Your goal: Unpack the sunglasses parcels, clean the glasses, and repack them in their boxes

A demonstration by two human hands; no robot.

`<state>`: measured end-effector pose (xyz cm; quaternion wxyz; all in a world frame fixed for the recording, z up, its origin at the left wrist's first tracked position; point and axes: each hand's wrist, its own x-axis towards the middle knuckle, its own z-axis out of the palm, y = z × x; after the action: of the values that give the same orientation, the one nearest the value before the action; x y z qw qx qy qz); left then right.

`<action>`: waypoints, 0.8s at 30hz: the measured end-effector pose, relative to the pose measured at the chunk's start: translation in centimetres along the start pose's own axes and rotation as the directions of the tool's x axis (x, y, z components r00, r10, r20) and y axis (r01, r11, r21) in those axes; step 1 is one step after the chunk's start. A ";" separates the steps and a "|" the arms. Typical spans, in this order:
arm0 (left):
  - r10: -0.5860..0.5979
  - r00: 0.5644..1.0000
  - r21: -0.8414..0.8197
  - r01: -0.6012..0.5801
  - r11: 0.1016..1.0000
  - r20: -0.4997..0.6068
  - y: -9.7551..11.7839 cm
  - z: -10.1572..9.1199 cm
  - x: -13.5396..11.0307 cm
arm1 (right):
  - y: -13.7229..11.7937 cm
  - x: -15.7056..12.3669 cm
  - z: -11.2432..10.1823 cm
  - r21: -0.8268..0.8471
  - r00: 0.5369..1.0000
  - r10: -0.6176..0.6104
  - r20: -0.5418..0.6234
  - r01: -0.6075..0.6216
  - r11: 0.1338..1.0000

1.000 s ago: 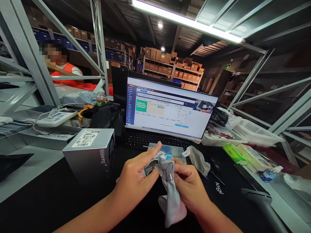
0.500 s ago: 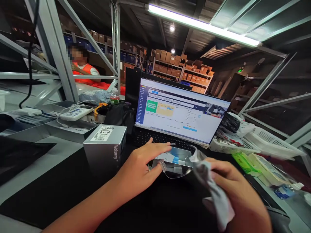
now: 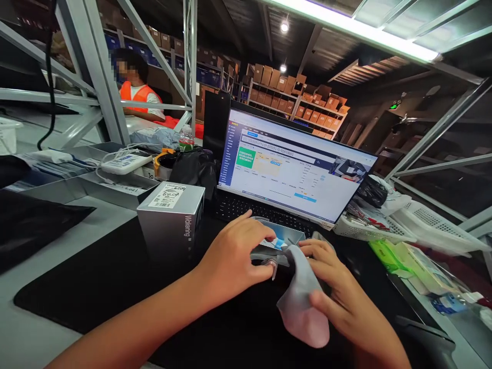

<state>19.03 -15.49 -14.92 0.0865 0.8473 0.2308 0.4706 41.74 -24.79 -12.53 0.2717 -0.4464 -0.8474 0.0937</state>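
My left hand curls its fingers and thumb around a clear, thin-rimmed object, mostly hidden, whose kind I cannot make out. A soft grey cloth hangs from my right hand, pinched between thumb and fingers. Its upper end reaches close to the left fingertips; whether it touches the clear object is not plain. Behind both hands, a shiny silver-blue flat box lies in front of the keyboard. To the left stands a grey box marked "Wakening", with a white label on top.
A laptop stands behind my hands on a black mat. Right are white baskets, a green packet and a bottle. Grey trays and a white device lie left. A person in an orange vest sits beyond the frame.
My right hand has moved left with the cloth, bringing it up to my left hand. The left fingers have curled in more. The camera view has shifted slightly.
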 end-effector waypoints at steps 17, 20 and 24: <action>0.234 0.964 0.421 -0.161 0.893 -0.126 1.2 -1.6 -0.3 | -0.1 1.4 4.7 0.374 0.922 0.310 -0.230 -0.211 0.903; 0.262 0.942 0.575 -0.099 0.812 -0.208 1.9 -2.1 -0.4 | 0.4 1.7 5.0 0.597 0.891 0.404 -0.206 -0.213 0.773; 0.288 0.903 0.623 -0.030 0.782 -0.318 1.7 -2.7 -0.5 | 0.9 2.1 4.8 0.764 0.805 0.499 -0.322 -0.090 0.639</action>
<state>17.08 -17.40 -13.20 -0.2778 0.7334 0.3075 0.5390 38.84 -22.21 -16.10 0.6154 -0.4497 -0.5507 0.3403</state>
